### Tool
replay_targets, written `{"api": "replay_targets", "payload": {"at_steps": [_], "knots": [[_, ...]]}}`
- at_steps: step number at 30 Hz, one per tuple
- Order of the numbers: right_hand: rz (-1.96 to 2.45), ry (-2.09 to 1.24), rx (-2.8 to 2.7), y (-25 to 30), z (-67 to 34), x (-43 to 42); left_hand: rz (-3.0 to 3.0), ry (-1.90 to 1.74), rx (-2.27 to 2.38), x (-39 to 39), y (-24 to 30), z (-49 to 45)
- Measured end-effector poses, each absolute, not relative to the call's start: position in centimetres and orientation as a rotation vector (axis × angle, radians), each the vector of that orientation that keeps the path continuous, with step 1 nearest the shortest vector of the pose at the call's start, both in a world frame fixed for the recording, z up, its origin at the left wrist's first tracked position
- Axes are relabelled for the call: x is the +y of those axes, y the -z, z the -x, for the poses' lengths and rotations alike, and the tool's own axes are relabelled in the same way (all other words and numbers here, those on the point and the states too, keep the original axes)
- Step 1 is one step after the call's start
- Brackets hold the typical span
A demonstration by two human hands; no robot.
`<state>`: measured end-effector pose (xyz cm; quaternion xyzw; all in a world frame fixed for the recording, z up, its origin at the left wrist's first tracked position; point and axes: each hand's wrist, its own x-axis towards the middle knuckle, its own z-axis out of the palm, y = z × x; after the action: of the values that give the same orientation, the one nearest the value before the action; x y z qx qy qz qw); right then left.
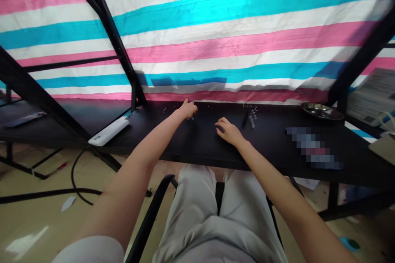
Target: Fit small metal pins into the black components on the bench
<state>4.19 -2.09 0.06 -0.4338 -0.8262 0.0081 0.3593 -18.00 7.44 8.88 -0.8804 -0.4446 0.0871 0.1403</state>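
My left hand [187, 109] is over the black tabletop [200, 148] toward its back edge, its fingers curled in. A tiny pale bit [193, 118] shows just below those fingers; whatever they grip is too small to name. Resting low over the table, my right hand [230, 131] has thumb and fingers apart, with nothing visible between them. To its right lie a short dark stick [245, 118] and a double row of small clear round pieces [252, 118]. Small thin white bits [164, 110] are scattered left of my left hand, and more tiny pieces [248, 106] lie along the back edge.
A shiny metal dish [321, 111] stands at the back right, with a blurred-out flat item [313, 148] before it. A long white device [109, 131] lies at the left beside a slanting black frame bar [114, 37]. Striped sheeting [234, 45] hangs behind the table.
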Motion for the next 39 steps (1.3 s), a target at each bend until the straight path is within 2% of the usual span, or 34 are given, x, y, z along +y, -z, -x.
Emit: {"api": "replay_targets", "payload": {"at_steps": [29,39], "knots": [[1.151,-0.044,-2.124,-0.3,-4.2,-2.3,2.534,-0.296,-1.242,7.0,-7.8,18.0],[1.144,-0.016,-2.117,-0.5,-4.2,-2.4,2.68,-0.079,-1.001,4.8,-7.1,15.2]]}}
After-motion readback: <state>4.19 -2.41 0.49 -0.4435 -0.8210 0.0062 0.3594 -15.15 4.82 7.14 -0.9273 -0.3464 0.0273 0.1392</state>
